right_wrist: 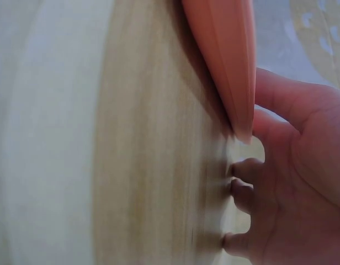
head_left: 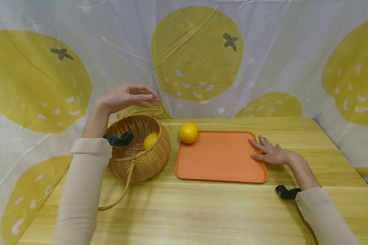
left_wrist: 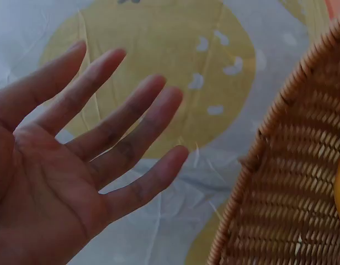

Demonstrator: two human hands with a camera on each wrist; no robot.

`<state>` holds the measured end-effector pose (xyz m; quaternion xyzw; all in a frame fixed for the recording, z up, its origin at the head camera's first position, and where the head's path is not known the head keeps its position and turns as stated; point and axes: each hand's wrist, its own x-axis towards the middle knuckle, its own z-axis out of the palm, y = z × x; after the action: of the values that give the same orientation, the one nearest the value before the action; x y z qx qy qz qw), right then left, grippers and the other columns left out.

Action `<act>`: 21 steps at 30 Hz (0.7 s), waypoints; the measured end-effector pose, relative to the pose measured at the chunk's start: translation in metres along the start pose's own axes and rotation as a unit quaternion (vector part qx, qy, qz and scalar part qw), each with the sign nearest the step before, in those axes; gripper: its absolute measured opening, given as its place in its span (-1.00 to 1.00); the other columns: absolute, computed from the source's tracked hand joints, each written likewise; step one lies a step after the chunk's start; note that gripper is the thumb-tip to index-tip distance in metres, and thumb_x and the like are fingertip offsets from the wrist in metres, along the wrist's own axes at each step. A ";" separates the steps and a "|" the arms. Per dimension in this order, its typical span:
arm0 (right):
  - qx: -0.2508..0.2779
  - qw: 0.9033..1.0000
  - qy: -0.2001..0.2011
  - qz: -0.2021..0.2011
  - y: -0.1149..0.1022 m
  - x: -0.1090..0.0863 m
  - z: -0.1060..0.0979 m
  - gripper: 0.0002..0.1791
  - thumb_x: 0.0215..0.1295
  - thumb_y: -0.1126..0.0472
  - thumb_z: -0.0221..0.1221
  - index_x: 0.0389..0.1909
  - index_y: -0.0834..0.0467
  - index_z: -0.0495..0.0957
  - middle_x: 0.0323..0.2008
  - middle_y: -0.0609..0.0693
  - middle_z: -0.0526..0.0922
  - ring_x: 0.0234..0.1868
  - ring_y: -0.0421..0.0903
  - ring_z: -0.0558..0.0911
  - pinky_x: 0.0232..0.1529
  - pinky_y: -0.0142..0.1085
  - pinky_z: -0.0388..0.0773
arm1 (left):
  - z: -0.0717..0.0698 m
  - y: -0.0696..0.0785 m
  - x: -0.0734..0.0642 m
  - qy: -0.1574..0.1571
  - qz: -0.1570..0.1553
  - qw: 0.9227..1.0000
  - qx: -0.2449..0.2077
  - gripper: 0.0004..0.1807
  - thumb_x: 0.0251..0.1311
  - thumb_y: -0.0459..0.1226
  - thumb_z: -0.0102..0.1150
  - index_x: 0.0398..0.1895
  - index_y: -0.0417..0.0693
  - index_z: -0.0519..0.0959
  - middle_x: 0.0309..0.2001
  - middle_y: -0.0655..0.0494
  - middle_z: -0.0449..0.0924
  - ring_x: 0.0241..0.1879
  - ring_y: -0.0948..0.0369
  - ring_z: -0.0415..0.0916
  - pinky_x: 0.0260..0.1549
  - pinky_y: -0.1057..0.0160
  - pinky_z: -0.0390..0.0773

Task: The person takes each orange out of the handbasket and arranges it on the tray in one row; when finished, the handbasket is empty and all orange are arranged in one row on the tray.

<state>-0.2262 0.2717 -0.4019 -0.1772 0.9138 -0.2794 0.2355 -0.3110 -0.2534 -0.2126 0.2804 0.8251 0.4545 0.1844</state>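
Above the wicker basket (head_left: 154, 166) my left hand (head_left: 127, 97) hovers with its fingers loosely extended and nothing held. The left wrist view shows that palm (left_wrist: 54, 187) beside the basket's rim (left_wrist: 255, 146). Inside the basket lies a yellow-orange fruit (head_left: 150, 140), with part of another showing behind the near wall. A round orange (head_left: 188, 132) sits at the far left corner of the orange tray (head_left: 217, 156). At the tray's right edge, my right hand (head_left: 273, 153) rests with spread fingers, thumb and index on the rim and the other fingertips down on the table.
The wooden table (head_left: 208, 211) runs back to a fruit-print cloth (head_left: 125, 41). One basket handle (head_left: 127, 190) hangs down toward the near left; the other handle (head_left: 141, 111) stands at the far rim. Black wrist devices (head_left: 286, 193) are worn on both arms.
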 end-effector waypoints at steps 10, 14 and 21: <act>0.007 1.000 0.001 -0.002 -0.001 -0.003 -0.001 -0.02 0.54 -0.17 0.09 0.66 0.26 -0.16 0.59 0.49 -0.49 0.59 0.48 -0.48 0.38 0.52 -0.57 | -0.008 -0.055 -0.009 -0.150 -0.082 0.985 0.017 -0.62 0.48 -0.32 0.16 0.26 -0.32 0.59 0.31 -0.19 0.59 0.33 0.09 0.54 0.23 0.24 0.58; 0.003 1.000 0.000 0.000 -0.001 -0.004 -0.002 -0.02 0.54 -0.17 0.09 0.66 0.26 -0.17 0.59 0.49 -0.49 0.59 0.48 -0.48 0.38 0.52 -0.56 | -0.007 -0.058 -0.007 -0.179 -0.127 0.974 0.047 -0.55 0.47 -0.28 0.18 0.35 -0.27 0.53 0.43 -0.15 0.48 0.42 0.06 0.44 0.32 0.17 0.52; 0.003 1.000 -0.002 0.002 0.001 -0.003 -0.002 -0.01 0.54 -0.18 0.10 0.67 0.23 -0.18 0.59 0.48 -0.50 0.58 0.47 -0.49 0.38 0.52 -0.58 | 0.000 -0.063 0.006 -0.235 -0.213 0.947 0.044 -0.50 0.50 -0.27 0.14 0.46 -0.08 0.46 0.55 -0.05 0.30 0.50 -0.01 0.28 0.44 -0.18 0.34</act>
<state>-0.2248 0.2743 -0.3999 -0.1752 0.9130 -0.2809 0.2382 -0.3341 -0.2770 -0.2663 0.2045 0.8183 0.2891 0.4528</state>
